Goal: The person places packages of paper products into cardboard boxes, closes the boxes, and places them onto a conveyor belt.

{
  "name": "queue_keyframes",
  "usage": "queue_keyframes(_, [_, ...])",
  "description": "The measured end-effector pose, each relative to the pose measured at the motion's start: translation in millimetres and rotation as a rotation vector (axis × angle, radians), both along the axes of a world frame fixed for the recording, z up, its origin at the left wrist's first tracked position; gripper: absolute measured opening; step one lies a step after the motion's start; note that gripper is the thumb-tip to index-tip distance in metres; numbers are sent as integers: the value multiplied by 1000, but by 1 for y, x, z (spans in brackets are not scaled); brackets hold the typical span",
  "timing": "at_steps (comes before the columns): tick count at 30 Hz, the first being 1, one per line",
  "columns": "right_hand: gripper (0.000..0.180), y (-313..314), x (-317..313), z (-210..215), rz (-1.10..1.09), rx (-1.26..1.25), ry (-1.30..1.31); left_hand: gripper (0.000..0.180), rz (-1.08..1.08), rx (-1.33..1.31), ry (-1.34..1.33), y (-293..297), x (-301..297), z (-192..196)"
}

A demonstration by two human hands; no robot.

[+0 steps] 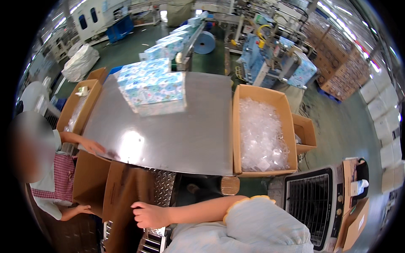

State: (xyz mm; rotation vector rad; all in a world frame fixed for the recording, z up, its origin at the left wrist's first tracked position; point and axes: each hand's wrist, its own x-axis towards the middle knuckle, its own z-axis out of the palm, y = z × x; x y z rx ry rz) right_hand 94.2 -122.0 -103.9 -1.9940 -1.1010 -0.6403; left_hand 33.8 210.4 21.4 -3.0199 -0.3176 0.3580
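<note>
My right forearm crosses the lower middle leftward, out of a pale sleeve with a yellow scalloped edge. My right hand [152, 215] is closed, its fingers curled against a motion-blurred brown cardboard box [134, 192]. What the fingers hold, if anything, is hidden. My left hand is out of sight. On the far left part of the metal table [202, 126] stand blue-and-white floral packs [158, 87] side by side. At the left, a co-worker's one hand [93, 146] rests by the table edge. Their other hand [84, 209] touches an open cardboard box [90, 179].
An open carton [237, 139] of clear plastic pieces adjoins the table's right edge. An air cooler [310, 206] stands at lower right. Behind the table, a conveyor [195, 38] carries more floral packs. Machinery [263, 63] and stacked cartons [341, 63] occupy the back right.
</note>
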Motion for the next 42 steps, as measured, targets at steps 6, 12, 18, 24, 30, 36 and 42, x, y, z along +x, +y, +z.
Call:
queue_keyframes(6, [7, -75, 75, 50, 262, -231, -45, 54, 119, -212, -221, 28, 31, -18])
queue_keyframes(12, [22, -58, 109, 58, 613, -843, 15, 52, 57, -56, 44, -154, 83, -25])
queue_keyframes(18, [48, -64, 140, -149, 649, -923, 84, 90, -768, -281, 255, -152, 58, -120])
queue_keyframes(24, [73, 10, 159, 19, 569, -471, -388, 91, -638, -180, 204, -174, 29, -94])
queue_keyframes(30, [33, 12, 209, 96, 386, -858, 326, 51, -495, -806, 156, -183, -2, -68])
queue_keyframes(36, [87, -29, 198, 10, 744, -1300, 390, 66, -534, -331, -60, -186, 39, -20])
queue_keyframes(42, [27, -10, 238, 52, 464, -339, 1011, 87, -142, -228, -230, -122, 57, -139])
